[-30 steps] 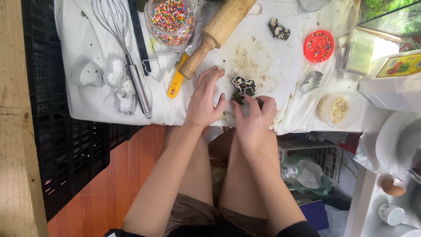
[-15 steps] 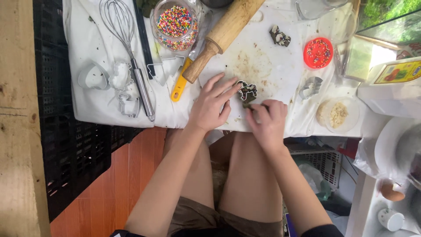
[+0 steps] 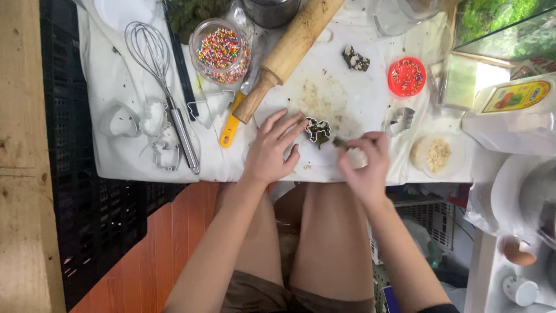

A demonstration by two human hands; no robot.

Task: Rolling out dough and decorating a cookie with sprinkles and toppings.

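A metal cookie cutter (image 3: 317, 130) filled with dark greenish dough lies on the white work sheet (image 3: 341, 98). My left hand (image 3: 272, 148) rests flat just left of it, fingertips touching its edge. My right hand (image 3: 366, 159) is to the right of the cutter and pinches a small scrap of dark dough (image 3: 338, 141) between thumb and fingers. A finished dough shape (image 3: 355, 58) with white bits lies further back.
A wooden rolling pin (image 3: 289, 52) lies diagonally behind my left hand, beside a yellow-handled tool (image 3: 230, 127). Further left are a jar of coloured sprinkles (image 3: 220, 51), a whisk (image 3: 162, 87) and several metal cutters (image 3: 165, 152). At right: red lid (image 3: 406, 76), another cutter (image 3: 401, 120), dish of crumbs (image 3: 437, 154).
My right hand has moved right, away from the filled cutter, pulling off a scrap of dough. My left hand has stayed beside the cutter, fingers spread flatter.
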